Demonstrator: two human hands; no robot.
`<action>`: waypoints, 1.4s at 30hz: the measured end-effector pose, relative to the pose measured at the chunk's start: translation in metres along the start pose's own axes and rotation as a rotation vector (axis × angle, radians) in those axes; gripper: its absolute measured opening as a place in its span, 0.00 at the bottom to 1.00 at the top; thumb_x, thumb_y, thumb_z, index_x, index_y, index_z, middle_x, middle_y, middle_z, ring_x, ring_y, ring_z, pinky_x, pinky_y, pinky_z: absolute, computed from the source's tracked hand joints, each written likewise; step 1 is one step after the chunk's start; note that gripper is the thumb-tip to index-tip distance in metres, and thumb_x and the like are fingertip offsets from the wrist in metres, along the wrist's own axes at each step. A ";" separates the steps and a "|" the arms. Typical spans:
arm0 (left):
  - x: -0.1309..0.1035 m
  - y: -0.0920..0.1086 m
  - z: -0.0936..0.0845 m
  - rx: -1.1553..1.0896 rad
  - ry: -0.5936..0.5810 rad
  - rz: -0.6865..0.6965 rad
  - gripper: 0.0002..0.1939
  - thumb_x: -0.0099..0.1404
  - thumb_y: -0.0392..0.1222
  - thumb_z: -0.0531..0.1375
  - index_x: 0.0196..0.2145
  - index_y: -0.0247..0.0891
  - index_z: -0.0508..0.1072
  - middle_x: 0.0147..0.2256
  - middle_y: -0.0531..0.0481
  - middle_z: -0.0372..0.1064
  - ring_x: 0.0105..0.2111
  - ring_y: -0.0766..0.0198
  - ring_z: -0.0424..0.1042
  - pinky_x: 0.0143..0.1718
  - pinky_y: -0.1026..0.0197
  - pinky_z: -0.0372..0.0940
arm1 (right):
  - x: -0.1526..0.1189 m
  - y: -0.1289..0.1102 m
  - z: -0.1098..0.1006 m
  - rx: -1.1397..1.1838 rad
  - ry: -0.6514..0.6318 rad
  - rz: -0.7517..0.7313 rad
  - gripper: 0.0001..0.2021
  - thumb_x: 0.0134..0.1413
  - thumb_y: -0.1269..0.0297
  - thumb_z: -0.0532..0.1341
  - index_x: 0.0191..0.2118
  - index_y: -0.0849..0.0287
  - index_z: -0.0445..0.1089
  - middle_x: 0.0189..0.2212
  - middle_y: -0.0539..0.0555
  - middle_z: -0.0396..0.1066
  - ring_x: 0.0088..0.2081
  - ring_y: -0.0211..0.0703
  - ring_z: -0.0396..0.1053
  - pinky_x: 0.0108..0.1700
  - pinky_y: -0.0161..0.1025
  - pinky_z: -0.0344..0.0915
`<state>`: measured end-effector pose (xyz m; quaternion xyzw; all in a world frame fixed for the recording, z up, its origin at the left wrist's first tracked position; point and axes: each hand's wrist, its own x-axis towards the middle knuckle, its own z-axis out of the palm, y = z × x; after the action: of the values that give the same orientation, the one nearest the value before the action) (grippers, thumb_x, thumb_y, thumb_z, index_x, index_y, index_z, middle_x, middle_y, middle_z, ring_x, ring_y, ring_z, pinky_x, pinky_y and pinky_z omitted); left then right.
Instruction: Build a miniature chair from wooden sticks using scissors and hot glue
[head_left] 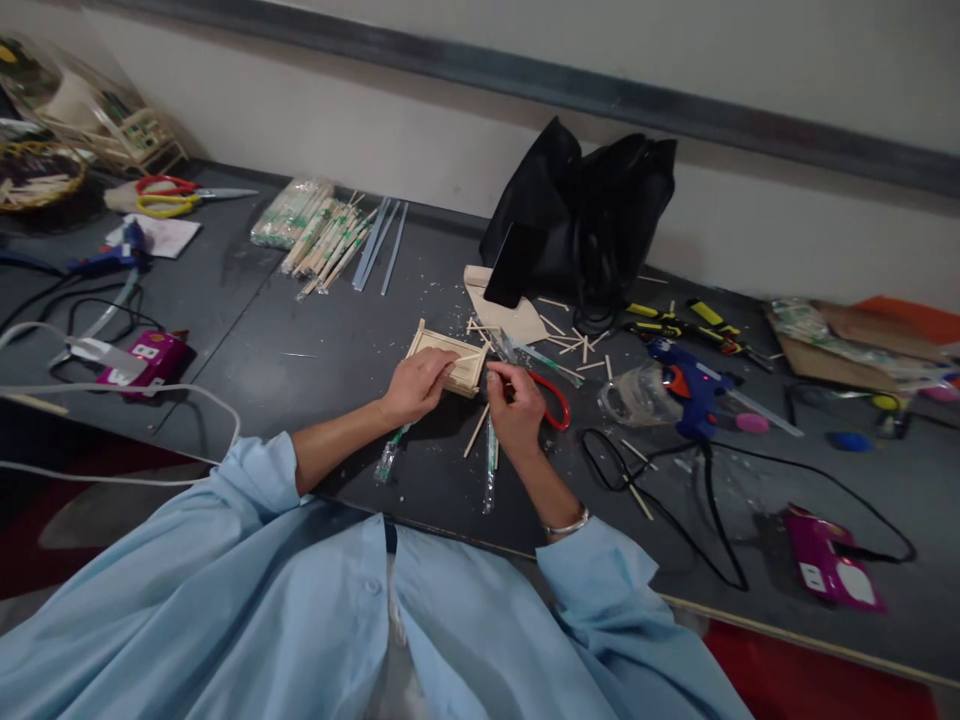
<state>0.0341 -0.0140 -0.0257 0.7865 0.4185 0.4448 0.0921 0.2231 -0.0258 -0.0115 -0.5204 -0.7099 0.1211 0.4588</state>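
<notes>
A small box-like frame of thin wooden sticks [471,376] lies on the dark table in front of me. My left hand [417,387] is closed at its left side, pinching a thin wooden stick [471,356] that reaches across the frame's top. Just off the frame's right corner is my right hand [517,408], its fingertips pressed together; whatever they hold is too small to make out. Red-handled scissors [556,402] lie partly behind my right hand. Clear wrappers with green print [490,470] rest near my wrists, beside a loose stick [475,432].
A blue glue gun [697,392] with a trailing black cord and a roll of clear tape [637,395] are at right. Behind stand a black bag [592,210] and a leaning phone [516,264]. Wrapped stick bundles [326,240] lie back left; a purple power box [831,560] sits front right.
</notes>
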 end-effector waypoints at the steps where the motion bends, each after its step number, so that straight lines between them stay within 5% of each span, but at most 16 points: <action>1: 0.000 0.000 0.000 0.020 -0.005 0.007 0.15 0.74 0.43 0.46 0.46 0.36 0.70 0.35 0.44 0.73 0.37 0.59 0.71 0.40 0.57 0.66 | 0.000 0.000 0.000 0.000 -0.002 -0.002 0.11 0.64 0.60 0.55 0.41 0.56 0.74 0.36 0.55 0.77 0.37 0.44 0.72 0.41 0.41 0.70; 10: 0.001 0.000 0.002 0.001 -0.017 0.036 0.15 0.74 0.44 0.48 0.44 0.37 0.71 0.33 0.45 0.71 0.35 0.60 0.69 0.39 0.58 0.64 | -0.007 -0.012 0.000 0.096 -0.100 0.001 0.18 0.61 0.56 0.58 0.54 0.56 0.67 0.32 0.51 0.75 0.29 0.39 0.69 0.34 0.38 0.70; 42: 0.002 -0.001 0.002 0.063 0.022 0.143 0.12 0.72 0.40 0.51 0.41 0.35 0.73 0.29 0.46 0.72 0.31 0.62 0.69 0.34 0.60 0.64 | -0.008 -0.008 0.005 0.171 -0.080 0.048 0.11 0.62 0.55 0.59 0.45 0.54 0.69 0.36 0.52 0.77 0.36 0.42 0.75 0.39 0.39 0.72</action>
<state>0.0355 -0.0112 -0.0267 0.8119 0.3759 0.4457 0.0308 0.2146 -0.0343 -0.0129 -0.4909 -0.7021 0.2130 0.4698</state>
